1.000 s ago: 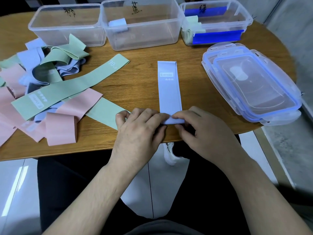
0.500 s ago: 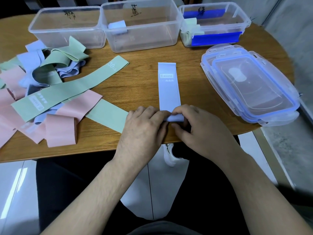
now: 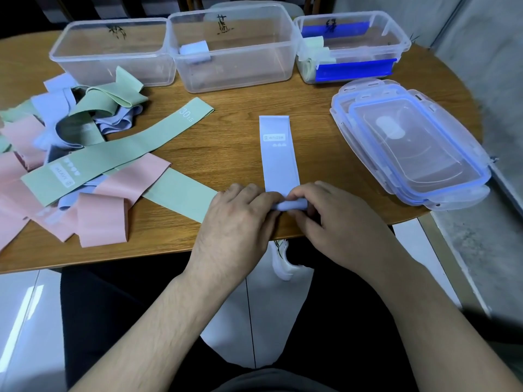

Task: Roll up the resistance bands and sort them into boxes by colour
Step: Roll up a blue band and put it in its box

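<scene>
Lavender band (image 3: 278,154) shorter than before, roll under both hands (image 3: 285,206) fatter.

A single head-worn wide-angle camera looks forward and steeply down from above the seated person's lap, so the forearms rise from the bottom edge and the left hand (image 3: 240,219) and right hand (image 3: 336,222) meet close below the lens at the near edge of the wooden table (image 3: 232,131). The far edge of the view reaches three clear boxes (image 3: 235,49) lined up across the table, with the floor visible at near left and right. With only this one view, nothing is shared with another.
</scene>
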Demonstrator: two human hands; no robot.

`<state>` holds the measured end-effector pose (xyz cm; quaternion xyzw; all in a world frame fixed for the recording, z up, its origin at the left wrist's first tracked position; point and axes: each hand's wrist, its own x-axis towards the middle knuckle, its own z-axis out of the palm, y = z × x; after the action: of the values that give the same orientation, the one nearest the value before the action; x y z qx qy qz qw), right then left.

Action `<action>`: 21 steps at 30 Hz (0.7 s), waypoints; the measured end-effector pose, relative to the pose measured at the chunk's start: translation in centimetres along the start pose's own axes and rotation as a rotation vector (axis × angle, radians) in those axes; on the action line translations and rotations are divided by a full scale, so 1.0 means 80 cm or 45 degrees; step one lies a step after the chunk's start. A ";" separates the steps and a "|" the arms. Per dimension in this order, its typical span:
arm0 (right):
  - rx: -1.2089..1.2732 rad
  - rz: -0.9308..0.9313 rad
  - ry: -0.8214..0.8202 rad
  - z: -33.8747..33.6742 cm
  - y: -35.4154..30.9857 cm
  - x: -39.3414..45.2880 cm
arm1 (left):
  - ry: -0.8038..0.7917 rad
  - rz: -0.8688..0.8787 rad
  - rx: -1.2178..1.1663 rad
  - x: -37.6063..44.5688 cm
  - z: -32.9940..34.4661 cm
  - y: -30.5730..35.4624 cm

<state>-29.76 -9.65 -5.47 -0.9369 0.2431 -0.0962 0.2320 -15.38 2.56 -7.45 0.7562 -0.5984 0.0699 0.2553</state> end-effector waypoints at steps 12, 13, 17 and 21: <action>0.010 0.003 0.046 0.002 0.000 -0.011 | -0.056 -0.029 -0.002 -0.007 0.001 0.001; -0.012 -0.002 0.067 0.003 0.000 -0.012 | -0.056 -0.034 -0.004 -0.007 0.001 0.001; -0.040 -0.011 0.106 0.005 0.001 -0.014 | -0.054 -0.047 -0.038 -0.007 0.002 0.000; -0.016 0.013 0.097 0.004 0.001 -0.010 | -0.042 -0.081 -0.043 -0.005 -0.003 -0.001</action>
<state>-30.35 -9.21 -5.87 -0.9327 0.2572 -0.1290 0.2173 -15.35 3.05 -7.46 0.7715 -0.5792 0.0394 0.2603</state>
